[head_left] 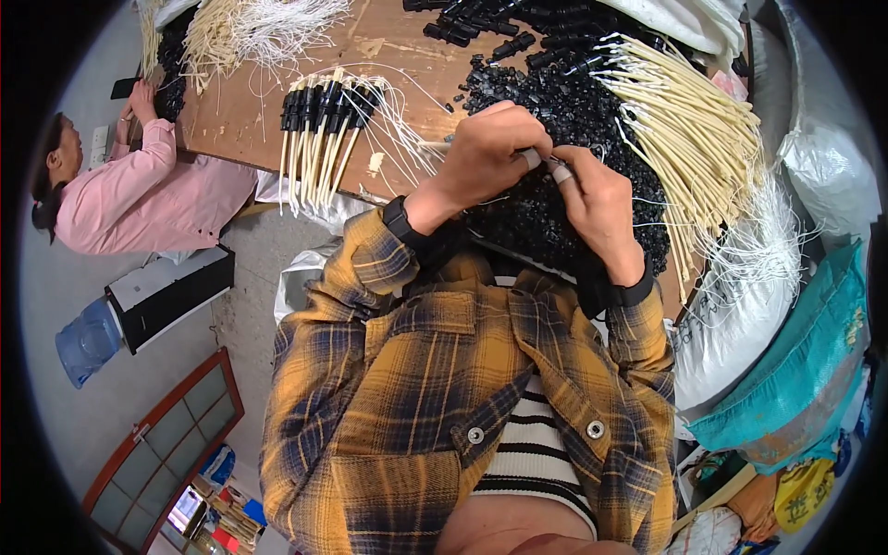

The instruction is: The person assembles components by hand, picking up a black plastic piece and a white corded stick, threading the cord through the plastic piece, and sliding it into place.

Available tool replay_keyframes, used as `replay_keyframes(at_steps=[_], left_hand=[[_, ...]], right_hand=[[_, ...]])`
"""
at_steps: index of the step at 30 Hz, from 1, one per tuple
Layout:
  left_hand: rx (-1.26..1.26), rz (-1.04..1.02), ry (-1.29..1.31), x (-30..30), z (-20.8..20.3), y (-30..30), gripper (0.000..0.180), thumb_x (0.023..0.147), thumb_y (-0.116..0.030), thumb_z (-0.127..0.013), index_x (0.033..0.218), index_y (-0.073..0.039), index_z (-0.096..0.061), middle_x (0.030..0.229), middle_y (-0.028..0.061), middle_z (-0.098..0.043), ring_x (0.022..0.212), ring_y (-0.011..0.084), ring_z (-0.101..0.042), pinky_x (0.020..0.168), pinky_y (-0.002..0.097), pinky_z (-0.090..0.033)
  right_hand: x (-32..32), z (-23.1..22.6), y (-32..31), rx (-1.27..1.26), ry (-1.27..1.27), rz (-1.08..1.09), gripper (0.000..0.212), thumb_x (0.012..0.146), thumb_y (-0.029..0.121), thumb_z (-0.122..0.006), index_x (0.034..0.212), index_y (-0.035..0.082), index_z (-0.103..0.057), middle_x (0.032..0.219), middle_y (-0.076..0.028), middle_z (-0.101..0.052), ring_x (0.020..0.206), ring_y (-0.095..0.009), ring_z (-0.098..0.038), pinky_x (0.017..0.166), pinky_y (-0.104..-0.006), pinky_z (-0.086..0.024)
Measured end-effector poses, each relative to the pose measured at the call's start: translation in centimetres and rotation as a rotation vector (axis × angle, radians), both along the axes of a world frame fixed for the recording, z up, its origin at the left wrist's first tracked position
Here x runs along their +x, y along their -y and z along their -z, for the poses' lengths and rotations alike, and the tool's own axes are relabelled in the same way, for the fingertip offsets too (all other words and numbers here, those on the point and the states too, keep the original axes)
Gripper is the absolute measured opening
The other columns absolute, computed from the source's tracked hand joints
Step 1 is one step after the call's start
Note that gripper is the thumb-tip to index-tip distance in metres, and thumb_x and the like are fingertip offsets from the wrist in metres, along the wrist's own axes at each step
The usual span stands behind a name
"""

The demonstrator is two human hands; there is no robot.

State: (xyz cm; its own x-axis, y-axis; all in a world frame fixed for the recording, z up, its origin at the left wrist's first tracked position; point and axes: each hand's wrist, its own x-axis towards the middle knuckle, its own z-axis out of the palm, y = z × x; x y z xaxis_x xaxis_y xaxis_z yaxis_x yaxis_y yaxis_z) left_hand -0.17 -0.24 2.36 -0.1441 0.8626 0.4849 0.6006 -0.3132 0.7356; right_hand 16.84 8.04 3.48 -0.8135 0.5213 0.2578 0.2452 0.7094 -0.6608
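My left hand [490, 153] and my right hand [599, 199] meet fingertip to fingertip over a heap of small black plastic parts [527, 97]. Both are closed in a pinch, with pale wraps on some fingers. A cream-sleeved wire [433, 145] sticks out beside the left hand, which closes on it. Something tiny and dark sits between the fingertips; the right fingers hide most of it. To the left lies a row of cream-sleeved wires with black connectors [324, 106] at one end. A large bundle of cream-sleeved wires [694, 139] lies to the right.
Loose black connectors [513, 46] lie at the far side of the wooden table [222, 125]. Another wire bundle [217, 42] is at far left. A person in pink [157, 199] sits at the table's left, holding a phone [123, 88]. White sacks [740, 342] and a teal sack [786, 379] crowd the right.
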Motion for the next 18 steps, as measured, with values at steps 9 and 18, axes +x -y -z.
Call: replay_keyframes(at_steps=[9,18], left_hand=[[-0.085,-0.362,-0.304,-5.9,3.6,1.2,0.027,0.071,-0.001,-0.066,0.096,-0.011,-0.067,0.093,0.0077,-0.067,0.084,0.0295,-0.064,0.071,0.0411,-0.053],[-0.550,-0.557,-0.261,-8.4,5.0,2.8,0.024,0.071,-0.020,-0.068,0.089,-0.005,-0.069,0.072,0.0201,-0.066,0.067,0.0378,-0.065,0.061,0.0451,-0.052]], right_hand=[[1.1,1.6,0.6,-0.496,-0.087,0.210,0.011,0.088,0.003,-0.060,0.095,0.000,-0.068,0.066,0.007,-0.051,0.061,-0.001,-0.038,0.054,-0.0181,-0.032],[1.0,2.8,0.0,-0.637,-0.014,0.258,0.010,0.091,0.007,-0.060,0.092,0.000,-0.068,0.066,0.010,-0.043,0.060,0.000,-0.032,0.053,-0.0191,-0.025]])
